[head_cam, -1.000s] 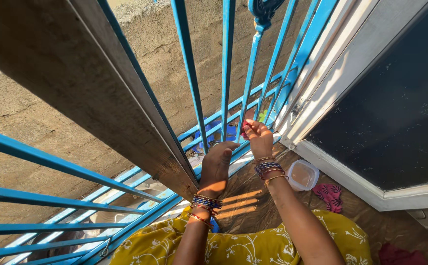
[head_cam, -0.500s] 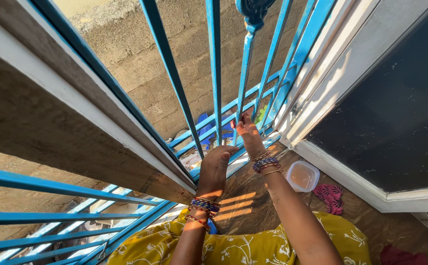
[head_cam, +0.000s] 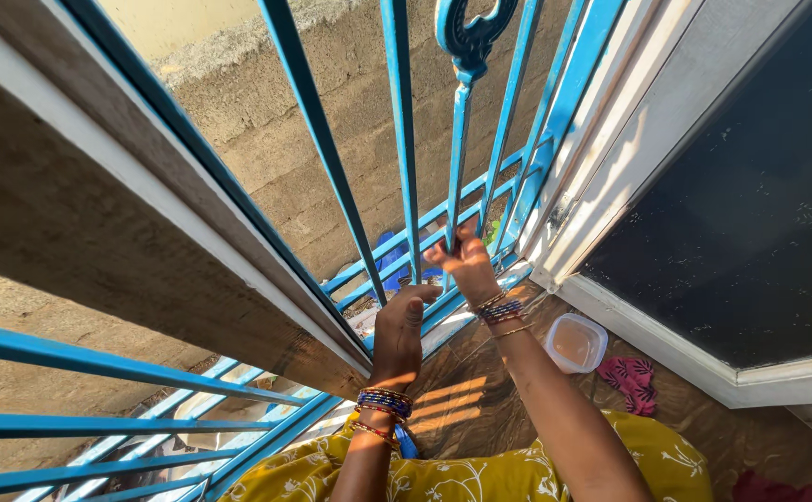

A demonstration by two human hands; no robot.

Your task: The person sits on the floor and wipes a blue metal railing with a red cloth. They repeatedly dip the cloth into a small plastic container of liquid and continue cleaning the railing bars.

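- The left hand [head_cam: 401, 325] curls its fingers around the foot of a slim blue metal bar [head_cam: 404, 139] of the window grille, closed on it just above the lower rail.
- The right hand [head_cam: 466, 260] is closed around the next bar [head_cam: 459, 139], the one topped with an ornamental scrolled finial [head_cam: 469, 28]; its fingertips wrap the bar near the bottom.
- Both wrists carry stacked bangles [head_cam: 383, 404], red, blue and gold, catching the sun.
- The grille is painted bright blue, its uprights thin and smooth, crossed low down by paired horizontal rails [head_cam: 443, 218].
- A broad wooden beam [head_cam: 99, 242], rough-grained and edged with a pale strip, cuts across the left of the view, close to the left hand.
- Beyond the bars stands a coarse grey concrete wall [head_cam: 332, 130].
- On the brown floor [head_cam: 480, 409], just right of the right forearm, sits a small clear plastic tub [head_cam: 575, 342] with rounded corners; a crumpled pink cloth [head_cam: 631, 379] lies beside it.
- A dark glass pane in a white frame [head_cam: 666, 344] fills the right side.
- Yellow floral-printed fabric [head_cam: 443, 474] covers the person's lap.
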